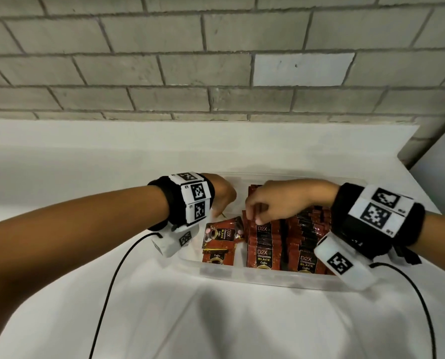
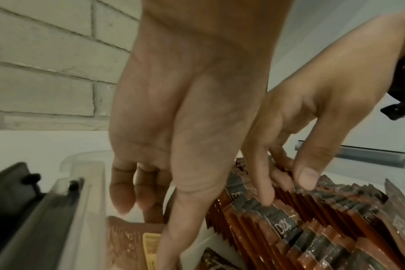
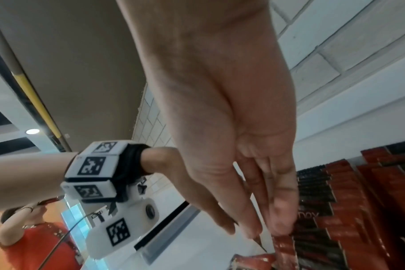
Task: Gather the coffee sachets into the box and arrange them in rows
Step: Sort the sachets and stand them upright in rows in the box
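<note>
The coffee sachets (image 1: 261, 244) stand packed upright in red-and-black rows filling the middle and right of the clear plastic box (image 1: 216, 274), which sits on the white-covered counter (image 1: 216, 320). At the box's 9 o'clock end, a few loose sachets (image 1: 220, 239) lie flat on the floor of the box. The right hand (image 1: 281, 200) reaches over the rows, its fingertips (image 2: 266, 197) pinching the top edges of the upright sachets. The left hand (image 1: 222, 193) hangs at about 10 o'clock over the loose sachets, fingers (image 2: 123, 197) loosely bent, gripping nothing visible. A brick wall (image 1: 216, 60) rises at 12 o'clock behind the counter.
</note>
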Demonstrator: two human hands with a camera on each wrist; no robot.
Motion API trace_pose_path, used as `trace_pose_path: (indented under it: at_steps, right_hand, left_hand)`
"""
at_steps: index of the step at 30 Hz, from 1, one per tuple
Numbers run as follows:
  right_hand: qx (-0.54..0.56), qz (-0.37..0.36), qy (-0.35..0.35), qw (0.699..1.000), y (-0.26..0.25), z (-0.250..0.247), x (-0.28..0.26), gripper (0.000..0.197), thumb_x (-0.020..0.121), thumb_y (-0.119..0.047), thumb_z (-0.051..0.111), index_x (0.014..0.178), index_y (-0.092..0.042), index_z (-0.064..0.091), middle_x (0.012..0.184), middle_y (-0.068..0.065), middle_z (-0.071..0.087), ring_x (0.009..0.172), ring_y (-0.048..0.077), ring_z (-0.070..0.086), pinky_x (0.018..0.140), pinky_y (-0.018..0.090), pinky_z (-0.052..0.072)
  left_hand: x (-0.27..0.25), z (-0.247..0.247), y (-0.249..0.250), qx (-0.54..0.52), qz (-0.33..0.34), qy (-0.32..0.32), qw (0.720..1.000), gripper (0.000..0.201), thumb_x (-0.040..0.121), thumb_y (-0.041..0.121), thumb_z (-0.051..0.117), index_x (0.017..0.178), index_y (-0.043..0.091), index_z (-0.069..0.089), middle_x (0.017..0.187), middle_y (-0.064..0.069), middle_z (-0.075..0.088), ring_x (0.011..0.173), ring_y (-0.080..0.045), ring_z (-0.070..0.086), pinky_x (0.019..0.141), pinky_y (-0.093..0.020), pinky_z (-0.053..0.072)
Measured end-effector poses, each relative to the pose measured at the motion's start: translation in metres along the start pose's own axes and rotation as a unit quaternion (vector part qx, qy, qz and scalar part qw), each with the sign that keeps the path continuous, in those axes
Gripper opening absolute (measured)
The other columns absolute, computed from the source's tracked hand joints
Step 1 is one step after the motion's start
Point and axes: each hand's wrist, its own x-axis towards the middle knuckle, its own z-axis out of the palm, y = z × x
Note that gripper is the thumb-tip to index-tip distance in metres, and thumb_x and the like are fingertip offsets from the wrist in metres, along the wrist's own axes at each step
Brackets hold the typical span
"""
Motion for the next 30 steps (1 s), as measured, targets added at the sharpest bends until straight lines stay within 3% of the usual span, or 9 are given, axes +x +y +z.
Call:
trace_pose_path:
  at_steps: [2,5,8,10,13,19,23,27,30]
  right_hand:
    - [-0.026,0.002,0.013,1.000,-0.001,0.003,0.007,0.027,0.094,-0.022,0.056,0.119,-0.013,0.060,0.119,0.002,0.062,0.103,0.015,0.055,0.081,0.022,0.040]
    - [-0.034,0.028,0.038,0.998,0.000,0.004,0.013,0.027,0.094,-0.021,0.054,0.120,-0.014,0.059,0.118,0.002,0.059,0.091,0.011,0.047,0.069,0.018,0.035]
    - [-0.042,0.045,0.038,0.997,0.001,0.004,0.016,0.027,0.095,-0.019,0.053,0.121,-0.014,0.057,0.118,0.003,0.058,0.088,0.010,0.044,0.061,0.017,0.034]
    - [-0.045,0.058,0.029,0.997,0.000,0.005,0.016,0.032,0.097,-0.016,0.048,0.128,-0.017,0.052,0.119,0.004,0.057,0.083,0.011,0.044,0.059,0.017,0.034]
    - [-0.054,0.075,0.013,0.996,-0.001,0.008,0.017,0.055,0.097,-0.004,0.037,0.146,-0.028,0.031,0.091,0.001,0.056,0.059,0.010,0.042,0.050,0.021,0.033]
    - [-0.102,0.087,-0.007,0.991,0.006,0.011,0.019,0.054,0.097,-0.007,0.035,0.148,-0.022,0.029,0.129,0.012,0.051,0.083,0.017,0.047,0.054,0.022,0.038]
    - [-0.069,0.071,0.000,0.995,0.010,-0.001,0.000,0.044,0.099,-0.012,0.034,0.142,-0.019,0.038,0.120,0.007,0.056,0.070,0.008,0.047,0.061,0.022,0.041]
    - [-0.011,0.063,0.021,0.998,0.016,-0.023,-0.042,0.036,0.101,-0.024,0.036,0.137,-0.030,0.043,0.098,-0.010,0.058,0.083,0.005,0.054,0.076,0.021,0.044]
    - [0.024,0.061,0.069,0.995,0.024,-0.029,-0.071,0.030,0.102,-0.031,0.036,0.129,-0.037,0.047,0.089,-0.016,0.060,0.076,-0.004,0.052,0.067,0.015,0.037]
  left_hand:
    - [-0.005,-0.005,0.003,-0.020,-0.013,0.009,1.000,0.025,0.094,0.011,0.045,0.105,-0.006,0.060,0.096,-0.016,0.057,0.082,-0.024,0.051,0.069,-0.028,0.041]
    - [-0.015,-0.022,0.017,-0.069,-0.050,0.065,0.994,0.028,0.090,-0.004,0.047,0.063,0.003,0.046,0.066,-0.002,0.042,0.064,-0.017,0.042,0.060,-0.026,0.036]
    - [-0.030,-0.033,0.012,-0.029,-0.043,0.104,0.993,0.020,0.090,-0.006,0.045,0.082,0.010,0.056,0.077,-0.002,0.047,0.056,-0.014,0.039,0.055,-0.022,0.032]
    - [-0.029,-0.037,0.007,-0.009,-0.011,0.062,0.998,0.024,0.094,0.003,0.048,0.106,0.016,0.065,0.098,-0.002,0.059,0.074,-0.018,0.056,0.054,-0.017,0.037]
    - [-0.025,-0.037,0.019,0.041,0.058,-0.042,0.997,0.035,0.098,0.020,0.050,0.132,0.015,0.054,0.130,-0.003,0.056,0.120,-0.018,0.051,0.088,-0.021,0.040]
    - [0.002,-0.016,0.031,-0.002,0.073,-0.081,0.994,0.044,0.094,0.031,0.056,0.135,0.017,0.050,0.137,-0.008,0.048,0.127,-0.026,0.044,0.101,-0.035,0.038]
    - [0.011,-0.009,0.031,-0.046,0.057,-0.072,0.995,0.059,0.087,0.033,0.065,0.138,0.011,0.044,0.142,-0.012,0.038,0.131,-0.031,0.037,0.105,-0.044,0.038]
    - [0.013,-0.007,0.032,-0.091,0.004,-0.071,0.993,0.106,0.076,0.036,0.076,0.151,0.006,0.007,0.156,-0.011,0.011,0.142,-0.032,0.021,0.111,-0.045,0.031]
    - [0.008,-0.009,0.034,-0.118,-0.011,-0.100,0.988,0.101,0.076,0.039,0.076,0.150,0.006,0.015,0.154,-0.008,0.024,0.139,-0.029,0.030,0.110,-0.040,0.034]
